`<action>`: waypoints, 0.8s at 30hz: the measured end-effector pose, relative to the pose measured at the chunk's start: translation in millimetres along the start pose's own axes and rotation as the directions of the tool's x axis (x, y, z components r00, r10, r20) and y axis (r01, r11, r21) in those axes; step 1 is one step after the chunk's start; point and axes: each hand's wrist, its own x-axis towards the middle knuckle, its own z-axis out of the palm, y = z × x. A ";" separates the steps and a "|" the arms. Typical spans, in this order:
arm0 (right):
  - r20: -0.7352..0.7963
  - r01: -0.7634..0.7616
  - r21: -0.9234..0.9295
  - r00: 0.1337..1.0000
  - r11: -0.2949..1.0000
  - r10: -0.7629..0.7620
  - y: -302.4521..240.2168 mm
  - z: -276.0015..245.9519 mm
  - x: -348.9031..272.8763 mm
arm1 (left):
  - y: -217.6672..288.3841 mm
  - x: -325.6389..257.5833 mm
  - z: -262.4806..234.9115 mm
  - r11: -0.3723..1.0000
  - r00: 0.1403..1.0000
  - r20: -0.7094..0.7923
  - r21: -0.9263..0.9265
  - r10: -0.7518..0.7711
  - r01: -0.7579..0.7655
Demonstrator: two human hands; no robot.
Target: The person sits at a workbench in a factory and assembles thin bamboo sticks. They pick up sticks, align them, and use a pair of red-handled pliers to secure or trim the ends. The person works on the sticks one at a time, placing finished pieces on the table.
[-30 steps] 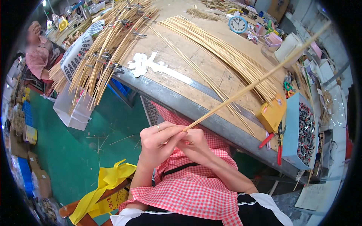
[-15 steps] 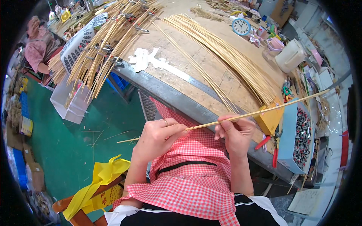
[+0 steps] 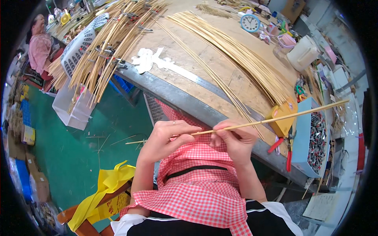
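Since the earlier frame, the right hand (image 3: 238, 139) has shifted left, close to the left hand (image 3: 165, 137). One slender, straw-coloured strip (image 3: 291, 115) runs level-ish between them, above the checked cloth apron (image 3: 197, 192), its long end reaching right. The right thumb and fingers pinch it; the left fingers close around it. On the wooden table (image 3: 220, 67) are one fanned bundle (image 3: 240, 55) of smooth strips, one wedge-like yellow block (image 3: 282, 128) and one round blue clock (image 3: 250, 23).

Hands (image 3: 162, 138) (image 3: 237, 142) closer together again
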 end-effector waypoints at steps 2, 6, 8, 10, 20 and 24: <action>0.065 0.014 -0.020 0.998 1.000 -0.013 -0.7 3.4 1.2 | -2.6 0.8 2.6 0.992 0.999 0.036 -0.125 -0.005 0.010; 0.197 0.128 -0.094 0.974 0.987 -0.108 5.0 -4.1 4.2 | -3.8 1.3 3.5 0.946 0.978 0.149 -0.267 -0.146 0.182; 0.257 0.191 -0.096 0.953 0.977 -0.161 5.3 -5.6 6.8 | -9.8 -0.9 4.4 0.949 0.989 0.106 -0.287 -0.102 0.129; 0.286 0.254 -0.088 0.933 0.963 -0.220 4.3 -8.2 9.1 | -6.4 -1.4 8.7 0.935 0.990 0.058 -0.327 -0.127 0.139; -0.359 -0.101 -0.848 0.831 0.521 -0.424 -73.3 -167.0 3.5 | -7.5 -2.4 7.8 0.969 0.974 -0.176 -0.226 -0.145 0.104; -0.453 -0.526 -0.846 0.796 -0.087 -0.402 -107.6 -287.7 -40.5 | -12.6 -5.5 -0.7 0.975 0.968 -0.217 -0.207 -0.129 0.084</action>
